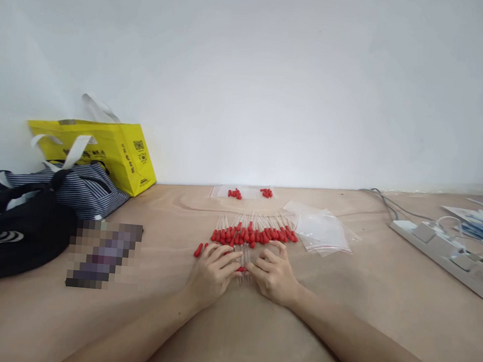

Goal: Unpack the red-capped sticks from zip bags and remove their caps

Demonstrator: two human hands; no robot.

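Observation:
My left hand (214, 270) and my right hand (276, 275) meet low in the middle of the table, fingers curled. A small red rubber bulb (240, 269) shows between their fingertips, pinched from both sides; the rest of that dropper is hidden by the fingers. Clear glass tubes (244, 253) lie between and under the hands. Just beyond them lies a row of glass droppers with red bulbs (253, 235), their thin tips pointing toward the wall. A loose red bulb (198, 250) rests beside my left fingers.
Farther back, a clear bag (251, 192) carries more red-bulbed droppers. Clear zip bags (324, 230) lie to the right of the row. A white power strip (446, 258) with cables stands right. At left are a yellow bag (135, 160), a striped bag (92, 190) and a black bag (29, 230).

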